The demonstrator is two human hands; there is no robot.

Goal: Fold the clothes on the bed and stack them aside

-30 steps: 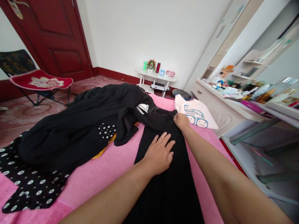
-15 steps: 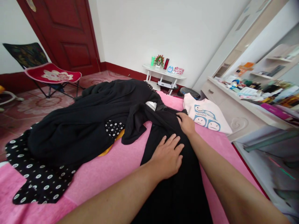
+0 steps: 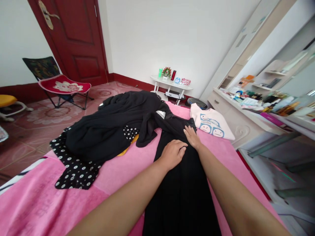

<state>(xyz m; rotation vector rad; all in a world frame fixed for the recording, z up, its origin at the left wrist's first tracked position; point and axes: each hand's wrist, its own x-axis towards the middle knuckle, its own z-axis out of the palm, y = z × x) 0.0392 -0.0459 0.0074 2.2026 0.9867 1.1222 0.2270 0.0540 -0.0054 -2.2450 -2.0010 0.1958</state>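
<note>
Black garment (image 3: pixel 180 183) lies lengthwise on the bed (image 3: pixel 118 173); we keep left hand (image 3: pixel 173 153) and right hand (image 3: pixel 192 137) open, flat, smoothing outward evenly.

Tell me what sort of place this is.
Most likely a home bedroom: clothes lie spread on a pink bedcover, a white dressing counter crowded with cosmetic bottles runs along the right wall, and a dark red wooden door stands beside a red folding chair.

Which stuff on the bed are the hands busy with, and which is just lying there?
Busy with: black pleated garment, left hand and right hand flat on it.

Just lying there: black clothes pile, polka-dot garment, white smiley T-shirt, folding chair.
</note>
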